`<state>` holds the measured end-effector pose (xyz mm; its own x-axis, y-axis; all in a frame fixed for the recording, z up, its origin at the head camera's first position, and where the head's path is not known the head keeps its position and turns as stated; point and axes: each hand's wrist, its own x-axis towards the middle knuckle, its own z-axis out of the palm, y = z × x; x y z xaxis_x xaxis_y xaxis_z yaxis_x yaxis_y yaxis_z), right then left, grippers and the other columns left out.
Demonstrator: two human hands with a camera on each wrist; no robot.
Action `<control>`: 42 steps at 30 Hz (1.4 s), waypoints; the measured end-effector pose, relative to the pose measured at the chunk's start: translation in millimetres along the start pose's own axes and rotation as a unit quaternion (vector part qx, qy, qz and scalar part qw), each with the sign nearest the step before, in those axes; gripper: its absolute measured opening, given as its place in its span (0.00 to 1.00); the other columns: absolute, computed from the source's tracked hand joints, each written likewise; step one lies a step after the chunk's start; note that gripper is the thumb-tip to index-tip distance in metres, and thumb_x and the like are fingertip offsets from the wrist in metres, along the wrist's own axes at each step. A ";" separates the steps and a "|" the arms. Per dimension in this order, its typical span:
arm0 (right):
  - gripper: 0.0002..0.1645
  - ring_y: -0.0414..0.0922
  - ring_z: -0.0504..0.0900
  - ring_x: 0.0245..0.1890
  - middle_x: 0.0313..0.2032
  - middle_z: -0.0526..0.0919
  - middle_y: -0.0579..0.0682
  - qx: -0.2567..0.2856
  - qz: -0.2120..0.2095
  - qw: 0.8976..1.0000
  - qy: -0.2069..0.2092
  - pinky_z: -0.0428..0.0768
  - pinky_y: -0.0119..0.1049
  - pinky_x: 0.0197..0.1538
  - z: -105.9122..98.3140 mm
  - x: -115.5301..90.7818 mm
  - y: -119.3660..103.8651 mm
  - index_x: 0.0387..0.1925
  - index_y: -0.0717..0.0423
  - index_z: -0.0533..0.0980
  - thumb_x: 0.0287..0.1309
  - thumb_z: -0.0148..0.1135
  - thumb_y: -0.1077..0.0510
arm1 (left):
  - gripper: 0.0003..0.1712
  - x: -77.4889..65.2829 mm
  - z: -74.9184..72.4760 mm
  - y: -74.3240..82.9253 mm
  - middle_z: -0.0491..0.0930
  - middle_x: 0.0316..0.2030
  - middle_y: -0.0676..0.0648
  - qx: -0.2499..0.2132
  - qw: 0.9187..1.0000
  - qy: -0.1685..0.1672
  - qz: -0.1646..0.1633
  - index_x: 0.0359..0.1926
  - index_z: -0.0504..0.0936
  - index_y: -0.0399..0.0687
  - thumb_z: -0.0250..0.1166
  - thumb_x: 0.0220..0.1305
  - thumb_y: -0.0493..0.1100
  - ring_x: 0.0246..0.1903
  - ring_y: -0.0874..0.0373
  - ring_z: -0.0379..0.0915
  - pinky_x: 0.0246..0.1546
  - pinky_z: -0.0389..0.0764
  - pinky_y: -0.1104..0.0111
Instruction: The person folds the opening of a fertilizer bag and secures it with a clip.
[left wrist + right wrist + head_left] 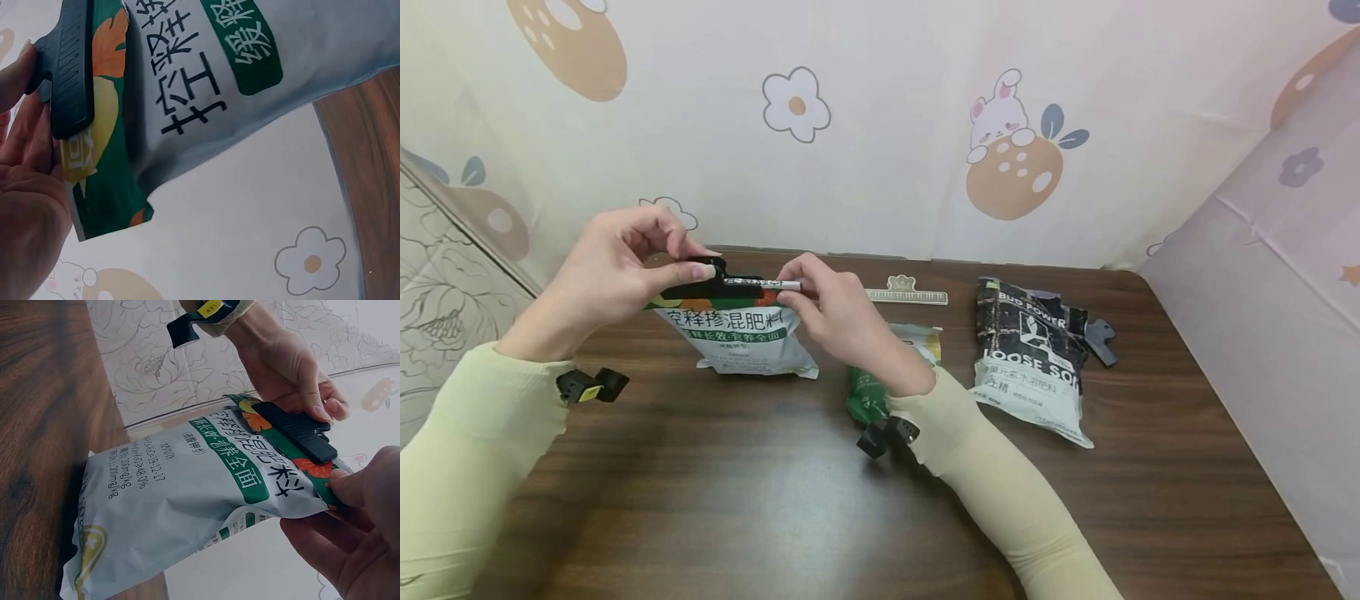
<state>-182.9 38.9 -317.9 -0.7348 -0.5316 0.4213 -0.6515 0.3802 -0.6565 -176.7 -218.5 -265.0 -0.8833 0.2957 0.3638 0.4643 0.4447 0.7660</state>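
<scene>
A white fertilizer bag (745, 346) with a folded green-and-orange top edge stands at the left of the table, its lower end on the wood. Across that top edge sits a black bag clip (72, 75), which covers the middle stretch of the fold in the right wrist view. My left hand (613, 271) pinches the clip's raised handle between thumb and fingers. With thumb and fingertips, my right hand (369, 531) pinches the bag's top edge at its right corner, beside the clip's end.
Behind my right hand lies a pale ruler-like clip (907, 292) with a crown-shaped handle. A green bag (867, 392) is partly hidden under my right wrist. Further right are a black-and-white soil bag (1033, 354) and a grey clip (1101, 340). A patterned curtain (880, 167) borders the table's back.
</scene>
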 end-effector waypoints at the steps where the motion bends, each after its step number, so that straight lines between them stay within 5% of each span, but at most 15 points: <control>1: 0.09 0.38 0.81 0.30 0.39 0.86 0.50 0.003 0.000 1.000 0.001 0.76 0.27 0.36 0.1 -0.2 0.1 0.48 0.60 0.73 0.69 0.60 0.63 | 0.16 -0.9 0.2 -0.9 0.87 0.33 0.51 0.000 1.000 0.002 -0.002 0.28 0.72 0.38 0.75 0.53 0.27 0.35 0.60 0.85 0.27 0.77 0.74; 4: 0.08 0.37 0.84 0.38 0.41 0.85 0.49 0.003 0.000 1.000 0.003 0.78 0.28 0.44 0.0 -0.3 0.4 0.46 0.59 0.73 0.68 0.61 0.63 | 0.15 -2.6 0.6 -3.5 0.88 0.35 0.51 -0.001 1.000 0.004 -0.001 0.29 0.74 0.37 0.75 0.53 0.27 0.36 0.60 0.84 0.31 0.77 0.74; 11: 0.08 0.38 0.84 0.40 0.40 0.85 0.49 -0.006 0.003 1.000 0.003 0.78 0.28 0.46 -0.6 0.4 1.0 0.47 0.58 0.74 0.68 0.61 0.62 | 0.17 -4.7 0.0 -11.4 0.85 0.39 0.50 0.007 0.999 -0.010 0.032 0.45 0.81 0.38 0.74 0.54 0.28 0.39 0.60 0.81 0.43 0.73 0.76; 19: 0.09 0.38 0.84 0.38 0.39 0.85 0.50 -0.001 -0.002 1.000 0.001 0.78 0.27 0.43 0.6 1.0 1.8 0.48 0.59 0.74 0.68 0.61 0.62 | 0.26 -8.9 -4.4 -25.3 0.85 0.44 0.54 0.016 1.000 -0.006 0.001 0.55 0.80 0.47 0.75 0.55 0.31 0.44 0.64 0.80 0.44 0.72 0.78; 23: 0.12 0.37 0.83 0.34 0.39 0.84 0.49 0.000 0.015 1.000 -0.005 0.78 0.26 0.41 0.5 0.4 2.2 0.49 0.58 0.74 0.67 0.63 0.62 | 0.24 -14.5 -9.8 -43.8 0.85 0.44 0.51 -0.081 0.997 0.001 0.008 0.56 0.79 0.40 0.69 0.58 0.25 0.44 0.61 0.81 0.45 0.76 0.77; 28: 0.17 0.37 0.80 0.28 0.40 0.82 0.49 0.001 0.042 0.999 -0.013 0.76 0.26 0.35 0.3 0.1 3.3 0.52 0.57 0.74 0.64 0.67 0.60 | 0.24 -24.7 -13.4 -80.1 0.83 0.49 0.44 -0.234 0.971 -0.018 0.049 0.58 0.74 0.28 0.57 0.60 0.18 0.50 0.56 0.79 0.47 0.76 0.73; 34: 0.24 0.39 0.86 0.41 0.44 0.83 0.50 0.049 0.084 0.994 -0.038 0.80 0.27 0.45 1.8 1.1 8.4 0.54 0.57 0.75 0.57 0.73 0.62 | 0.25 -42.9 -9.7 -109.7 0.84 0.44 0.56 -0.092 0.994 -0.032 -0.045 0.58 0.79 0.47 0.65 0.61 0.25 0.40 0.64 0.80 0.41 0.77 0.75; 38: 0.22 0.40 0.86 0.44 0.45 0.83 0.49 0.046 0.099 0.993 -0.053 0.80 0.28 0.46 0.9 1.7 11.1 0.51 0.56 0.76 0.56 0.74 0.62 | 0.23 -43.7 -3.0 -118.0 0.85 0.46 0.54 -0.070 0.991 -0.080 -0.077 0.58 0.79 0.43 0.67 0.63 0.30 0.47 0.62 0.79 0.47 0.75 0.74; 42: 0.21 0.41 0.85 0.45 0.46 0.83 0.48 0.010 0.104 0.993 -0.057 0.80 0.29 0.46 -0.1 3.0 12.2 0.52 0.54 0.76 0.58 0.73 0.60 | 0.20 -42.1 1.1 -120.5 0.85 0.46 0.56 -0.076 0.988 -0.082 -0.106 0.57 0.81 0.46 0.68 0.64 0.33 0.48 0.63 0.78 0.48 0.73 0.74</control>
<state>-193.0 42.0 -324.6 -0.8256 -0.5264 0.2030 -0.4837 0.4752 -0.7350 -195.5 -283.7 -373.2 -0.9317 0.3474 0.1058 0.2440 0.3831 0.8909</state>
